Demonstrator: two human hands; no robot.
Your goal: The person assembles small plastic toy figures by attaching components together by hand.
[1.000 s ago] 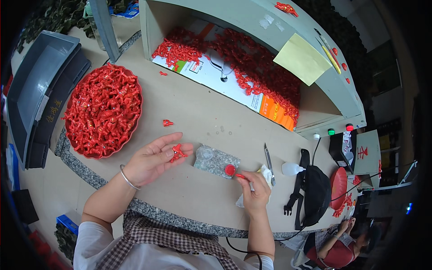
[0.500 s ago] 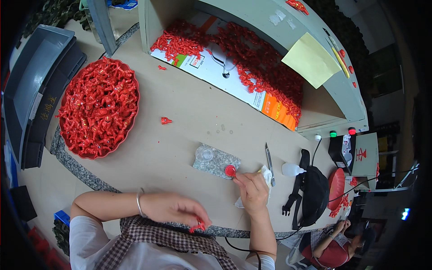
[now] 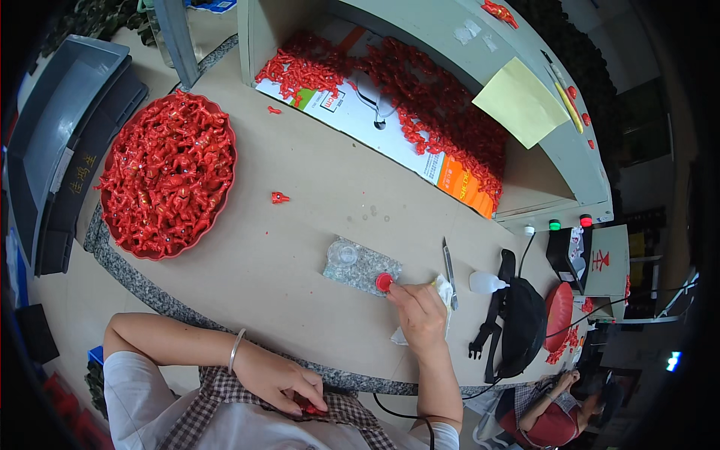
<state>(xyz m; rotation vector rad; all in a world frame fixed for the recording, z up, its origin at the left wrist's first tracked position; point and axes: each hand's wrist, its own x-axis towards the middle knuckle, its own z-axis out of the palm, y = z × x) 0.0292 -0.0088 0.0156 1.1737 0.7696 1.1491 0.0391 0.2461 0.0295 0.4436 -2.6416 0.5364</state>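
Note:
In a pinch, the fingers of my right hand (image 3: 421, 313) meet at the edge of a small red cap-like cup (image 3: 384, 282). Any thin tool between them is too small to make out. The cup sits on the right end of a speckled grey stone slab (image 3: 360, 259), and a clear round dish (image 3: 343, 253) rests on its left end. Low in front of my apron, my left hand (image 3: 281, 384) curls over a small red figurine (image 3: 312, 407), mostly hidden by the fingers. One loose red figurine (image 3: 280, 197) lies on the table.
A red scalloped bowl (image 3: 229, 176) heaped with red figurines stands left, beside grey bins (image 3: 64, 150). More pieces fill a shelf (image 3: 247, 45) behind. Tweezers (image 3: 450, 274), a cloth (image 3: 444, 289), a white squeeze bottle (image 3: 487, 282) and a black pouch (image 3: 525, 326) lie right; a co-worker (image 3: 551, 412) sits beyond.
My left hand has moved down and left, closer to my apron, with the figurine. My right hand stays at the red cup, shifted very slightly. The view has tilted a little.

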